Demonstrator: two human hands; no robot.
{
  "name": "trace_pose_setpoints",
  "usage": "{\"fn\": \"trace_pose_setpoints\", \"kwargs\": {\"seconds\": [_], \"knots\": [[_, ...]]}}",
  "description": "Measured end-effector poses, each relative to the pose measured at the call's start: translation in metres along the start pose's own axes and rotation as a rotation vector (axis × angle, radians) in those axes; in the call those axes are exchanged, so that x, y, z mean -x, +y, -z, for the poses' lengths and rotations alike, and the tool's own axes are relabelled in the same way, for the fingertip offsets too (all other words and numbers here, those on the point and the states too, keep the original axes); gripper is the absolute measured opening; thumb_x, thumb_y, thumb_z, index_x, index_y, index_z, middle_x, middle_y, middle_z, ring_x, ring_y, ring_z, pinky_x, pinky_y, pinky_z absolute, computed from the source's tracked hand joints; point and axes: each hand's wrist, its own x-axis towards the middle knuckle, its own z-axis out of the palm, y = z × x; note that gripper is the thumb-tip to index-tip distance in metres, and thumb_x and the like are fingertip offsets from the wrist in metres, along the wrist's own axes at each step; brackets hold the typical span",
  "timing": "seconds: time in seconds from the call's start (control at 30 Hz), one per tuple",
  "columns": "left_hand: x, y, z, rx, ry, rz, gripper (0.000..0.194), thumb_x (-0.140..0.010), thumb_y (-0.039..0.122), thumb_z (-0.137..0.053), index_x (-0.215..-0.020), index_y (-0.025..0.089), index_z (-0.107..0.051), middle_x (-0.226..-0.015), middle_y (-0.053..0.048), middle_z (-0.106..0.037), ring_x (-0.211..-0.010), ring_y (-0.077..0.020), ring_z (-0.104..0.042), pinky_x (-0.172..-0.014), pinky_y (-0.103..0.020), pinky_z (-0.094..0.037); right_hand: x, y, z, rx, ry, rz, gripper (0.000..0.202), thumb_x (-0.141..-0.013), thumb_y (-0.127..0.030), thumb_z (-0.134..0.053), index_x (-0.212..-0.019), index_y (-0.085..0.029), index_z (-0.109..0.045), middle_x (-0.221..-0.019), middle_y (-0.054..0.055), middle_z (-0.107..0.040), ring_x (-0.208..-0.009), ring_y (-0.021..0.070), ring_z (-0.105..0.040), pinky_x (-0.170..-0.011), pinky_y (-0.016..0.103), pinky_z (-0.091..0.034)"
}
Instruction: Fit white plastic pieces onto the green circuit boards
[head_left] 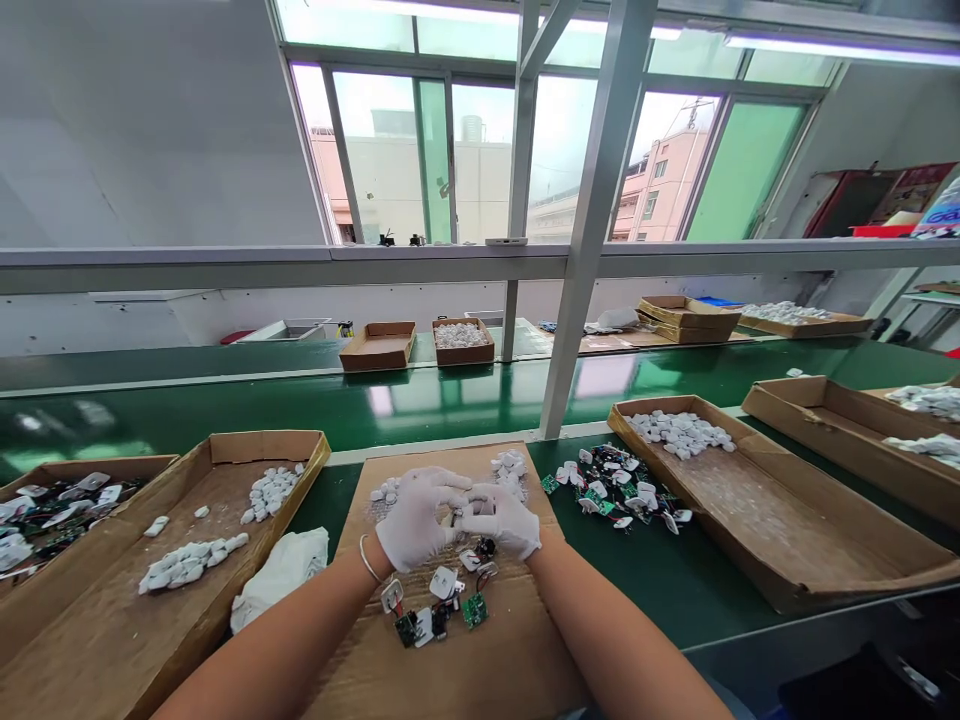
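My left hand and my right hand, both in white gloves, meet over a flat cardboard sheet. Their fingertips pinch a small white plastic part between them; its exact shape is hidden by the fingers. Just below the hands lie a few small green circuit boards with white plug pieces. Two little heaps of white parts sit at the far edge of the sheet.
A cardboard tray with white parts and a crumpled white cloth lie left. A pile of circuit boards and another tray lie right. A green conveyor belt, a metal post and more boxes stand beyond.
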Motion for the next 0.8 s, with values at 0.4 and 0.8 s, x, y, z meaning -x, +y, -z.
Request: {"fn": "trace_pose_setpoints", "kwargs": {"seconds": [0.4,0.8], "knots": [[0.006,-0.012,-0.009,0.106,0.069,0.126,0.027,-0.070,0.036,-0.076,-0.094,0.024,-0.071,-0.122,-0.006,-0.063,-0.110,-0.0260,-0.060,-0.096,-0.043,-0.046,-0.002,0.016,0.007,-0.245,-0.012,0.038,0.036,-0.061,-0.040,-0.080,-0.083,-0.015,-0.066,-0.070,0.002,-0.062,-0.057,0.0133,-0.056,-0.053,0.025,-0.044],[0.008,-0.012,-0.010,0.112,0.013,0.071,0.024,-0.061,0.037,-0.084,-0.078,0.024,-0.074,-0.126,-0.006,-0.062,-0.113,-0.0286,-0.056,-0.101,-0.046,-0.043,-0.003,0.022,0.013,-0.047,0.033,0.012,0.034,-0.062,-0.041,-0.079,-0.078,-0.014,-0.067,-0.065,0.001,-0.063,-0.053,0.0120,-0.054,-0.050,0.023,-0.041]]}}
